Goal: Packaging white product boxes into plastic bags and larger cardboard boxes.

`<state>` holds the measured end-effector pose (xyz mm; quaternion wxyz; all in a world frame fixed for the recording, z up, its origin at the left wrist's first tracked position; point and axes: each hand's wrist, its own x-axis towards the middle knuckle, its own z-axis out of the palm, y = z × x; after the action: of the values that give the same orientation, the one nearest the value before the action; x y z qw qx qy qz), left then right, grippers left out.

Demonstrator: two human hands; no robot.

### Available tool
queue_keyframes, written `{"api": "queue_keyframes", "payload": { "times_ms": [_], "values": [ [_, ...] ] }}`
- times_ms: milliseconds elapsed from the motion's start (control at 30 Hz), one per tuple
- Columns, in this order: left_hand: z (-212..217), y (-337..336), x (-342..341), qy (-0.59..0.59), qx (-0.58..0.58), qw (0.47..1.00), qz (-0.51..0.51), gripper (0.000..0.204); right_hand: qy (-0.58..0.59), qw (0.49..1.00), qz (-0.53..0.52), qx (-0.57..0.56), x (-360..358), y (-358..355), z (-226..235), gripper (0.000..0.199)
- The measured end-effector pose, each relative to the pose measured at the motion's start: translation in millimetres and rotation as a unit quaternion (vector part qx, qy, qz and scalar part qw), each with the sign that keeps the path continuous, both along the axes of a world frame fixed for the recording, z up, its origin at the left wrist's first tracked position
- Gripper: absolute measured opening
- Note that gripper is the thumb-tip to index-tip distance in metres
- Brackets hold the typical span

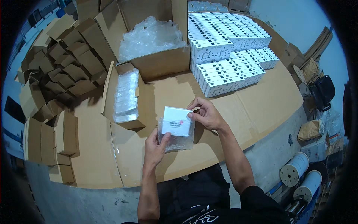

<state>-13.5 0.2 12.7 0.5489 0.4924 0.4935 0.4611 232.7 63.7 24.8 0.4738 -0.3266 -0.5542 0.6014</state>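
Observation:
A flat white box (175, 114) is partly inside a clear plastic bag (181, 143), its upper edge sticking out of the bag. My right hand (207, 115) pinches the box at its upper right corner between thumb and fingers. At the lower left, my left hand (154, 146) grips the bag, the thumb pressed on its front and the other fingers mostly hidden behind. Just left of my hands stands an open brown carton (106, 95) with a row of bagged flat items (126, 95) packed in it.
Stacks of white boxes (227, 72) fill the table's back right. A large carton (164, 63) at the back holds crumpled clear plastic bags (151, 37). Many small brown cartons (80, 56) are piled at the left. Cable reels (294, 169) sit on the floor at right.

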Motion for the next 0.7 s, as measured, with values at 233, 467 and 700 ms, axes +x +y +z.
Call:
{"api": "queue_keyframes", "payload": {
  "times_ms": [233,467,700],
  "values": [
    [-7,11,11,-0.079,-0.034,0.996,0.000,0.027,-0.021,0.999,-0.034,-0.033,-5,-8,5,0.023],
    [-13,17,22,-0.117,-0.031,0.991,0.058,0.028,-0.037,0.986,-0.094,-0.132,-26,-45,-13,0.029],
    [-17,22,24,-0.088,0.028,0.995,0.036,0.027,0.046,0.979,-0.177,-0.094,-43,-45,-27,0.027]
  ]
}}
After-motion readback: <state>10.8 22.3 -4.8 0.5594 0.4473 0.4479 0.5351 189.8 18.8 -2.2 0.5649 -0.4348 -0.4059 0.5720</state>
